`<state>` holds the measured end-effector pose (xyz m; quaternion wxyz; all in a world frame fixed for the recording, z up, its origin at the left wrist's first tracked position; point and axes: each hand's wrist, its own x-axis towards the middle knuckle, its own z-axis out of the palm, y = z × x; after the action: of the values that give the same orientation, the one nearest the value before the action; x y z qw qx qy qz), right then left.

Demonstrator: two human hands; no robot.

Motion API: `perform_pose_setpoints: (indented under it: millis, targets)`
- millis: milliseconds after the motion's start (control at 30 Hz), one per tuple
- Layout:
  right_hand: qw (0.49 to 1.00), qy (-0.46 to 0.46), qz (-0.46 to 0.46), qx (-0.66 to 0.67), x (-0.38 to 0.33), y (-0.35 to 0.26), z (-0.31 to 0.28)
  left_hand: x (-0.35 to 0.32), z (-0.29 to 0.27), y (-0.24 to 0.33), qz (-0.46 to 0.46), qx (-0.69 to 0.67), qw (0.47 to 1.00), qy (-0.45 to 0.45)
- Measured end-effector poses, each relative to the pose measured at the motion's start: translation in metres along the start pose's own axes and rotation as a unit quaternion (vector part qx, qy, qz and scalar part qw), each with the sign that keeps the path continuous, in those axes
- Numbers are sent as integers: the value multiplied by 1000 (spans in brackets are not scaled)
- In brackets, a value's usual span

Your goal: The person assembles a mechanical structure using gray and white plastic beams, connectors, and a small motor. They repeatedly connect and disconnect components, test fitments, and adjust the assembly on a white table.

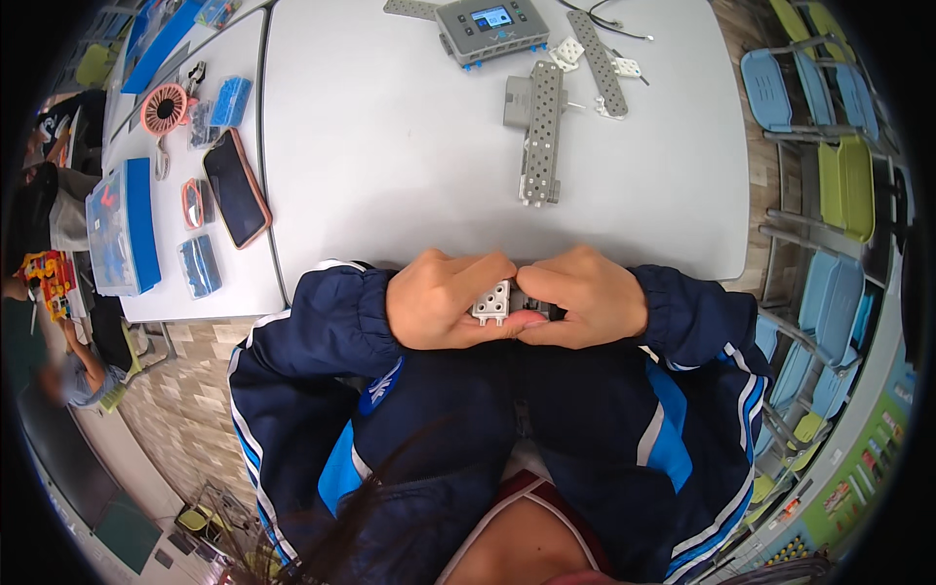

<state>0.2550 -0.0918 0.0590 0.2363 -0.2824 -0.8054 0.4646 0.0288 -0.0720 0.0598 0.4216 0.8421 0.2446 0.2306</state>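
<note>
At the near edge of the table my two hands meet, fingers closed. My left hand (444,297) grips a small white connector block (491,303) with round holes and short pegs. In my right hand (582,297) is a dark grey plastic piece (539,307), mostly covered by the fingers. The two parts lie close together; whether they touch is hidden behind the thumbs. Beyond my hands lies a grey perforated beam assembly (541,136), with a grey block on its left side.
Farther back are a grey controller box (492,31) with a lit screen, a long grey beam (597,63), white connectors (567,54) and black cables (624,31). The left table bears a phone (237,188), a pink fan (165,108) and a clear parts box (122,229). Chairs (843,185) stand at right.
</note>
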Motion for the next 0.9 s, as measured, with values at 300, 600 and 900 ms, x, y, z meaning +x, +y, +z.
perform_pose_setpoints:
  millis: [300, 600, 900]
  targets:
    - [989, 77, 103, 75, -1, -6, -1, 12, 0, -4, -63, -65, 995, 53]
    - [958, 167, 194, 127, 2, -9, -11, 16, -4, -6, -212, -410, 887, 22]
    - [973, 127, -46, -186, 27, 11, -49, 31, -20, -10, -259, -346, 902, -14]
